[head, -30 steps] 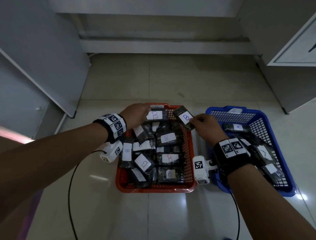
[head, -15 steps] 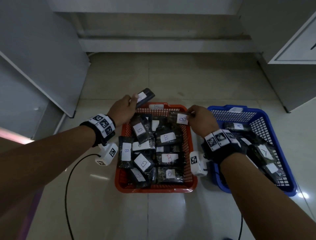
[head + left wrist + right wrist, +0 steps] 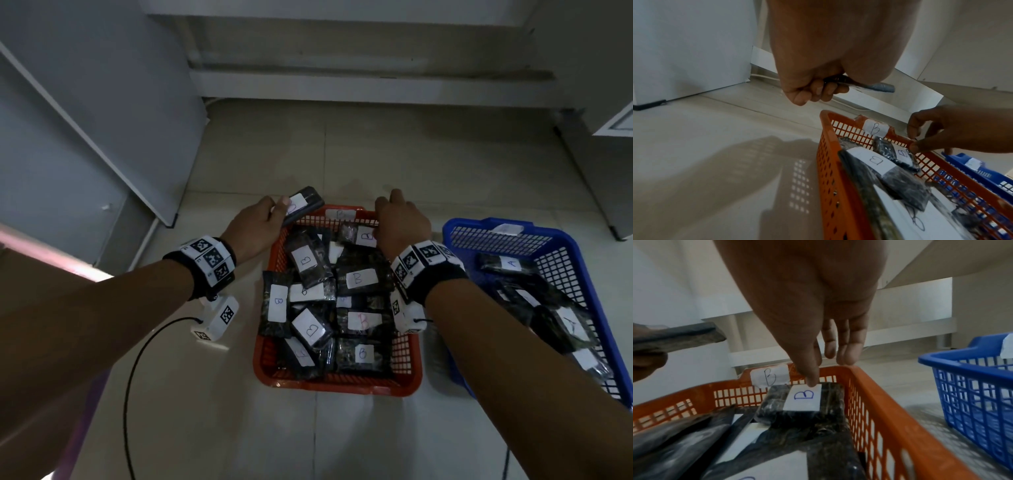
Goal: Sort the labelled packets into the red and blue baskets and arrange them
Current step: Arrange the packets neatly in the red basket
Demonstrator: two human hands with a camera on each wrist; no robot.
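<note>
The red basket (image 3: 335, 385) holds several dark packets with white labels marked B. My left hand (image 3: 275, 214) grips one dark labelled packet (image 3: 306, 205) in the air over the basket's far left corner; in the left wrist view its fingers (image 3: 813, 92) curl under this packet (image 3: 871, 86). My right hand (image 3: 388, 214) reaches over the far right corner with fingers straight. Its thumb (image 3: 812, 379) touches the label of a B packet (image 3: 803, 400) that lies against the basket's far wall (image 3: 731, 394). The blue basket (image 3: 582, 260) on the right holds packets marked A.
Both baskets stand side by side on a pale tiled floor (image 3: 342, 154). White cabinet panels (image 3: 102, 102) rise on the left, and a low step (image 3: 359, 75) runs behind. A black cable (image 3: 132, 377) hangs from my left wrist.
My left hand has lifted a packet out of the red basket to its far left corner. My right hand has laid the B packet down in the far right corner and straightened its fingers.
</note>
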